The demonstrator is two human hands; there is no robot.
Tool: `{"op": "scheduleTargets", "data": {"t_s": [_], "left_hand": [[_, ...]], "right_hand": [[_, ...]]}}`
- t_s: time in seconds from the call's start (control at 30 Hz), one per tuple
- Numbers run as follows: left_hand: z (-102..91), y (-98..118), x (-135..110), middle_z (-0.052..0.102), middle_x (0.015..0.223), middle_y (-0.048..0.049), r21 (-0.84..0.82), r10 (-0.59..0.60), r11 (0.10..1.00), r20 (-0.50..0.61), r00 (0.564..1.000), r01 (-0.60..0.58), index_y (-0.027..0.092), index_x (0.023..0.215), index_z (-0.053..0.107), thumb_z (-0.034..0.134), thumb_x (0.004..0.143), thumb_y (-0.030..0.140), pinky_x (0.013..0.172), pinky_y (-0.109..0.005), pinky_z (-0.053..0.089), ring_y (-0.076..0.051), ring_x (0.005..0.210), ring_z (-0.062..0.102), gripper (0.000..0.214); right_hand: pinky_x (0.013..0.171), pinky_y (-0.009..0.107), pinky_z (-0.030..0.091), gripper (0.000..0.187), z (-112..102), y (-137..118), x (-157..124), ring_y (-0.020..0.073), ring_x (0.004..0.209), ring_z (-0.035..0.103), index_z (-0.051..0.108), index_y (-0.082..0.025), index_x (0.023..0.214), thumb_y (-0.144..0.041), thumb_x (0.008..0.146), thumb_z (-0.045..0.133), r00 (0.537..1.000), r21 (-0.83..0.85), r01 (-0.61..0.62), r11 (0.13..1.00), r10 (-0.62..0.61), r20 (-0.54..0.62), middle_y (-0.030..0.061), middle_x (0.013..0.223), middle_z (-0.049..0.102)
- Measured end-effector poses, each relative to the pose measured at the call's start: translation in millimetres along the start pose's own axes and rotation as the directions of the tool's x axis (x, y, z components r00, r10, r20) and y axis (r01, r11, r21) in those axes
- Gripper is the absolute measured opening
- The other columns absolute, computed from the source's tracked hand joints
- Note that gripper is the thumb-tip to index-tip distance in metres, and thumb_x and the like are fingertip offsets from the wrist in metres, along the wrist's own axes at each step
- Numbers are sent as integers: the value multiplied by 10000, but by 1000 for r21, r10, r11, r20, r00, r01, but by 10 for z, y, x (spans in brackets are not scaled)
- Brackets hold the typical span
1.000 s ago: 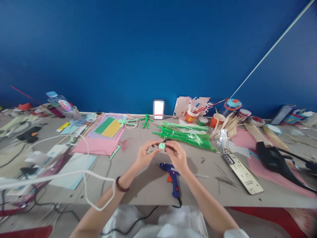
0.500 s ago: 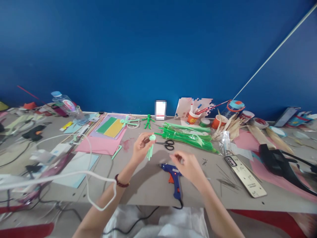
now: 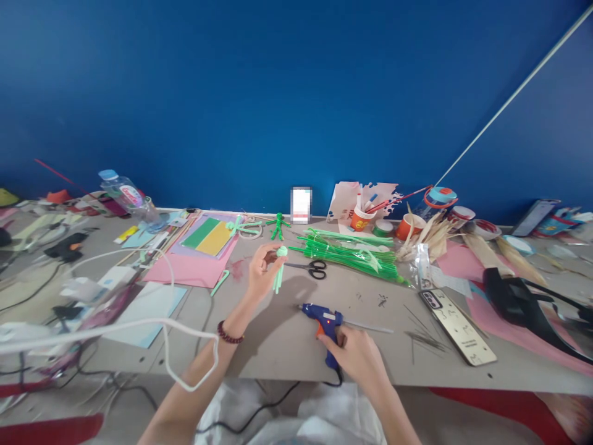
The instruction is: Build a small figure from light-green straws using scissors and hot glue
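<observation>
A pale green pipe-cleaner figure [image 3: 282, 252] with a coiled round head and strands hanging down is pinched in the fingers of my left hand [image 3: 264, 272], above the table. My right hand [image 3: 359, 355] is closed around the handle of a blue glue gun [image 3: 319, 314], thumb near the orange trigger. The gun's nozzle points left, a clear glue stick [image 3: 370, 326] sticks out of its back, and a small red light shows on its side. Black-handled scissors [image 3: 317, 269] lie just beyond, their blade tips behind my left hand.
A bag of green pipe cleaners [image 3: 352, 256] lies behind the scissors. A darker green figure [image 3: 278, 227] stands by the wall. Coloured sheets [image 3: 204, 238] are on the left, a phone [image 3: 458, 327] on the right. A white cable [image 3: 139, 324] passes over my left forearm.
My right hand has come down and towards me from above the glue gun onto its handle. My left hand, still holding the figure, has shifted slightly left.
</observation>
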State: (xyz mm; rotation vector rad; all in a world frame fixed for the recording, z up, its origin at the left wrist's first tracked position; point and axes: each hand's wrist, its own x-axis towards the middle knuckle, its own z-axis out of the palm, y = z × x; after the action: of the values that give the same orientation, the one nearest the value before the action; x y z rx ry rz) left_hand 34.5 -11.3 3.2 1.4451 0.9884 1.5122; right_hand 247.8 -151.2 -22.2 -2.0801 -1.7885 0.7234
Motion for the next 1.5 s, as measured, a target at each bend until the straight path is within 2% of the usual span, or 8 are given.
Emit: {"op": "scheduleTargets", "data": {"t_s": [0.2,0.3,0.4,0.53,0.7,0.93,1.27,1.5], "left_hand": [[-17,-42,28,627,940,-63,22,-51,998,7,999,51,242,1038,591,622,763,294,703,-320,488,-182,798,603,282],[-7,-46,23,638,870,-62,23,-76,997,7,997,76,214,1041,591,622,760,314,683,-301,488,-174,781,602,299],[13,-34,11,632,836,-51,37,-89,995,12,996,88,189,1051,595,628,751,335,679,-277,487,-155,759,601,335],[64,13,-15,623,838,-46,29,-107,994,79,991,105,178,1017,621,654,727,332,671,-255,484,-141,742,597,330],[138,37,-76,613,917,-53,8,-119,993,154,981,119,189,982,642,670,713,315,632,-250,490,-122,704,587,298],[157,13,-153,635,929,-64,16,-96,995,264,960,96,190,1011,633,666,729,313,652,-260,509,-140,762,592,309],[173,77,-184,614,935,-68,49,-52,998,311,949,39,178,992,646,681,724,312,679,-264,504,-127,739,573,302],[183,120,-194,616,945,-74,40,-28,999,322,946,16,188,991,658,687,723,290,720,-283,496,-134,754,564,288]], "right_hand": [[455,243,295,347,8,71,66,137,451,486,489,-192,514,-445,742,550,999,244,-16,970,9,32,-3,461,516],[413,228,286,330,26,147,62,114,409,457,580,-172,615,-481,730,563,994,465,-101,880,72,79,-12,465,521],[366,209,288,414,39,169,41,94,377,447,622,-141,819,-538,704,596,965,713,-251,655,110,239,10,536,587],[330,178,294,409,-9,96,-2,86,391,458,557,-149,785,-519,649,667,946,900,-320,296,41,323,11,547,569],[287,178,231,300,-123,-26,-9,93,398,369,493,-226,835,-457,672,594,960,969,-226,101,-147,239,-33,543,471],[329,178,275,236,-155,-184,98,96,416,390,483,-211,834,-344,663,577,972,993,-114,20,-206,115,-35,523,473],[399,204,322,210,-100,-281,168,101,432,458,537,-168,849,-284,679,582,992,984,10,178,-124,13,-29,522,529],[419,211,330,177,-99,-285,157,94,431,456,537,-164,824,-265,684,575,991,977,35,211,-134,-7,-35,516,527]]}}
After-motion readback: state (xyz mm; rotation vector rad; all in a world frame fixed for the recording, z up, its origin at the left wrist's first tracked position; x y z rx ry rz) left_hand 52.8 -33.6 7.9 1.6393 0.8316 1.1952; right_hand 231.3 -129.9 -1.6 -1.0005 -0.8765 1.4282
